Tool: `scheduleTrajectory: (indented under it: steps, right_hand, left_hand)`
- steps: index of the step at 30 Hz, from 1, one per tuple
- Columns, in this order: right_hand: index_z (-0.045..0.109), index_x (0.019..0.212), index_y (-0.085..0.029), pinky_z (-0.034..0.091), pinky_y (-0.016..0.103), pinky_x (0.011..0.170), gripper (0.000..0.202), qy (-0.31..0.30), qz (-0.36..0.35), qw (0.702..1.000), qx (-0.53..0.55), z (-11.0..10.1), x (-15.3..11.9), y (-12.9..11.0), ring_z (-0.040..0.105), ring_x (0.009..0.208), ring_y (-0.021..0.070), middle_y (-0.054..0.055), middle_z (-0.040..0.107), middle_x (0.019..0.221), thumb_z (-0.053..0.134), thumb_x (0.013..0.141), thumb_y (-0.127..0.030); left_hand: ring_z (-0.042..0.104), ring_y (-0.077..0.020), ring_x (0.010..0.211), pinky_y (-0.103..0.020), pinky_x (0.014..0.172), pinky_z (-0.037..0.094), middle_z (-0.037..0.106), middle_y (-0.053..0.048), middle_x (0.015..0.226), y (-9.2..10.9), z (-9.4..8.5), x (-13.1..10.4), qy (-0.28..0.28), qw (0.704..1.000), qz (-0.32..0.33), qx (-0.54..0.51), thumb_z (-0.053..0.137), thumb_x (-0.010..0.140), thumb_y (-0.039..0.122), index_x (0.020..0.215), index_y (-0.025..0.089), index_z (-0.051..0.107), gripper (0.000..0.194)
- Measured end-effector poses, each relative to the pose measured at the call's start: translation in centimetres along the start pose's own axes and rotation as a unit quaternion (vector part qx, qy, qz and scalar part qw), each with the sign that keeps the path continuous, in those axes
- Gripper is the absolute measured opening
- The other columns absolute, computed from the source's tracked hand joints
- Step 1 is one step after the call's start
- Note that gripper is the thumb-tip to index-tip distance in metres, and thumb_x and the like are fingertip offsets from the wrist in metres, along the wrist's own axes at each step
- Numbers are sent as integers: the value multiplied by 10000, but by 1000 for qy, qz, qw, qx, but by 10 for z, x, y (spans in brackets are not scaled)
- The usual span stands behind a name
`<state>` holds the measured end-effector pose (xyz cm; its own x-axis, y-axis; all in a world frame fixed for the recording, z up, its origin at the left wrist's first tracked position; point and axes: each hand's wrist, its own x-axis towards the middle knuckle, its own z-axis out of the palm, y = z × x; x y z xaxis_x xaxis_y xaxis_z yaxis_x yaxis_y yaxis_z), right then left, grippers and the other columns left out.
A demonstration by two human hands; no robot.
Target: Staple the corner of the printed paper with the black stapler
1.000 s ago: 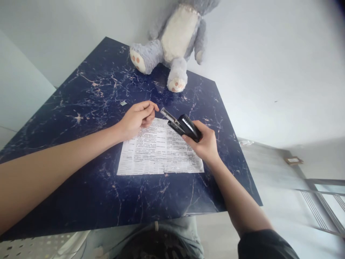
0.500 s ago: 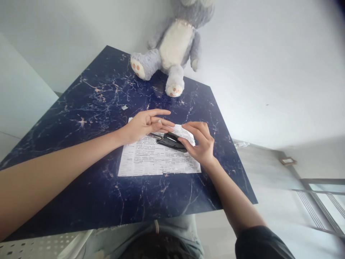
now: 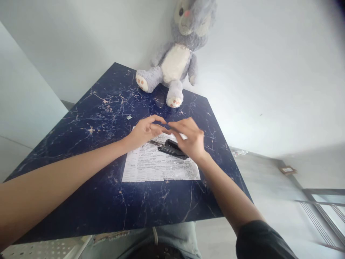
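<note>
Nearest the observer of this grip, below both hands, are light denim legs [image 3: 184, 233], with a pale perforated surface [image 3: 45, 249] to their left and a dark sleeve [image 3: 260, 239] on the right forearm. The dark blue, white-veined tabletop [image 3: 151, 207] extends beneath the grip. Under the hands lies a printed sheet [image 3: 159, 169], its near edge slightly ragged. On it, just below the fingertips, rests the black stapler [image 3: 174, 150], lying on its side, apparently opened, with a narrow metal part projecting toward the left hand [image 3: 147, 130]. That hand is held above the sheet, index finger raised apart from the lower fingers, thumb folded underneath. The right hand [image 3: 191, 139] faces it, fingers bent close together and partly over the stapler in view; contact with the stapler cannot be confirmed. The fingertips of the two hands nearly meet. Whether either hand pinches anything small cannot be determined. Beyond the left hand, a small pale scrap [image 3: 129, 117] lies on the tabletop. Farther beyond the grip, a grey plush toy [image 3: 175, 64] with a cream belly sits at the far edge, against the pale wall [image 3: 250, 68].
</note>
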<state>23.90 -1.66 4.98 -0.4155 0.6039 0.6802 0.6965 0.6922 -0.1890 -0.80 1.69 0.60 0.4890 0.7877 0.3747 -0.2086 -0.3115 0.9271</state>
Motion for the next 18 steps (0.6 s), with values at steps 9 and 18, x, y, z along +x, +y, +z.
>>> scheduleTrajectory:
  steps: [9,18]
  right_hand:
    - [847,1002,-184,596,394,768,220,-12,364,931,-18,-8,-33,148,623,655,202,56,789,816,752,840,-299]
    - [853,1135,-198,604,547,1020,308,-2,326,945,-16,-14,-50,119,701,1071,340,145,743,1152,809,857,-322]
  left_hand:
    - [628,-516,1350,-613,1086,534,661,-336,1433,11,-38,-2,194,701,-148,670,548,1005,164,1355,37,688,398]
    - [706,-419,1204,-494,1027,605,722,-281,1250,8,-51,-2,82,662,-190,721,475,993,62,1320,-1,730,420]
